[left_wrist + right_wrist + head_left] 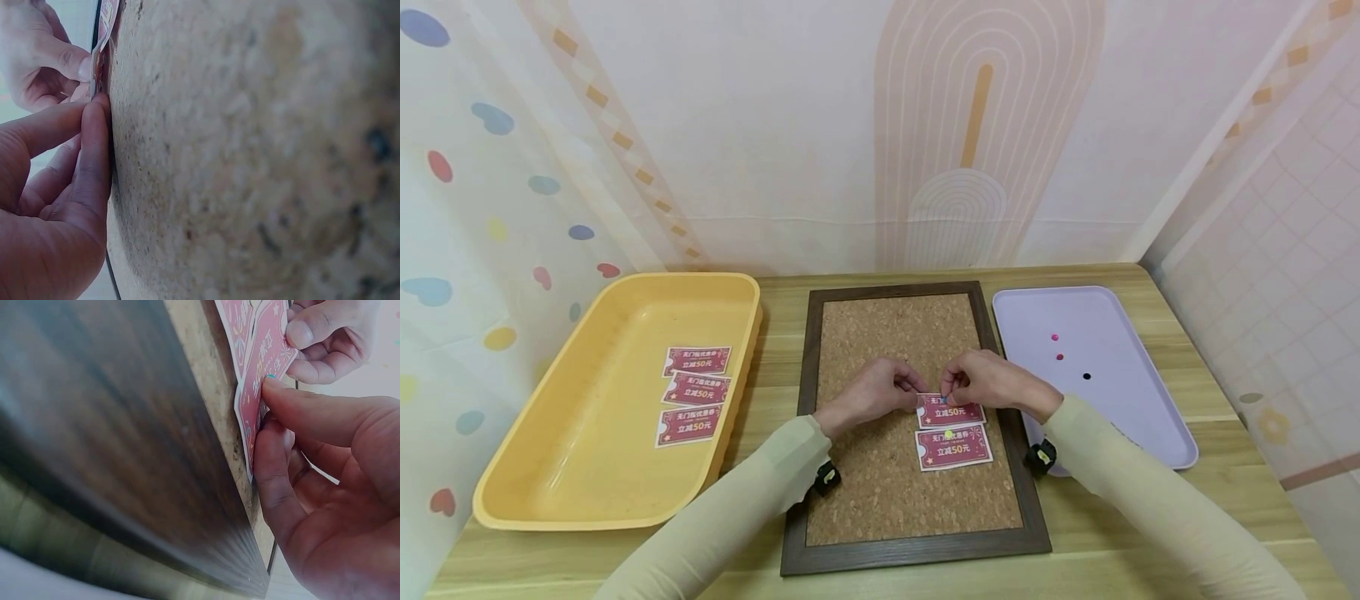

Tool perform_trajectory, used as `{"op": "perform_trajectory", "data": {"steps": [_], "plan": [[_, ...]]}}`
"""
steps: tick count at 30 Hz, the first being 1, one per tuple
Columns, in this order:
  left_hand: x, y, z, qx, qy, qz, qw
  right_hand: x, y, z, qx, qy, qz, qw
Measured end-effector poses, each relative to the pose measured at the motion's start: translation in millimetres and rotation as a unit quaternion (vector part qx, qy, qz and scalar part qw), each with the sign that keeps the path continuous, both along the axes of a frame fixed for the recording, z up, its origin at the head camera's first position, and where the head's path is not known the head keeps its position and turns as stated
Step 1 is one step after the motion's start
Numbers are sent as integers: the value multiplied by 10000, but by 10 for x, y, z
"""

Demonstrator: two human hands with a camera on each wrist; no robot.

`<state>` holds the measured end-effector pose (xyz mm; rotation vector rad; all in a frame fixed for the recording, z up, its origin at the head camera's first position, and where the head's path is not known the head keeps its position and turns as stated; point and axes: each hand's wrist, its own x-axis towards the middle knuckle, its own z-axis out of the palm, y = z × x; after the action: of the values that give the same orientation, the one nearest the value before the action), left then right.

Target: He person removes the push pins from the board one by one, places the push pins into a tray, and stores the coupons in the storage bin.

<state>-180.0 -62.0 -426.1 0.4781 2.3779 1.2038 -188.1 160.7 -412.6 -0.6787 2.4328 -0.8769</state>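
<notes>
On the framed cork board (891, 329), two red coupons with white edges lie one above the other. My left hand (876, 388) pinches the upper coupon (953, 417) at its left edge between thumb and fingertip. Thumb and index finger of my right hand (996, 379) pinch a small blue push pin (270, 376) at the upper coupon's top middle; its point is hidden. Just below, the lower coupon (958, 454) carries a yellow-green push pin (948, 434) near its top edge. In the right wrist view the two coupons overlap slightly.
Left of the board stands a deep yellow bin (602, 417) with three more coupons (697, 389) along its right side. A lilac tray (1138, 400) on the right holds two pink pins (1055, 337) and a black pin (1087, 377). A patterned curtain (790, 125) hangs behind.
</notes>
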Motion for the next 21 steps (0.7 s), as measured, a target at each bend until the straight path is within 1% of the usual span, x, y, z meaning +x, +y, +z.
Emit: {"op": "perform_trajectory", "data": {"steps": [8,21], "plan": [[3,-4,7,8,-85,22,10000,0,13,-18,-106,-35,43,9999],[6,-1,15,-10,-36,15,10000,12,8,-13,-120,21,7,9999]]}}
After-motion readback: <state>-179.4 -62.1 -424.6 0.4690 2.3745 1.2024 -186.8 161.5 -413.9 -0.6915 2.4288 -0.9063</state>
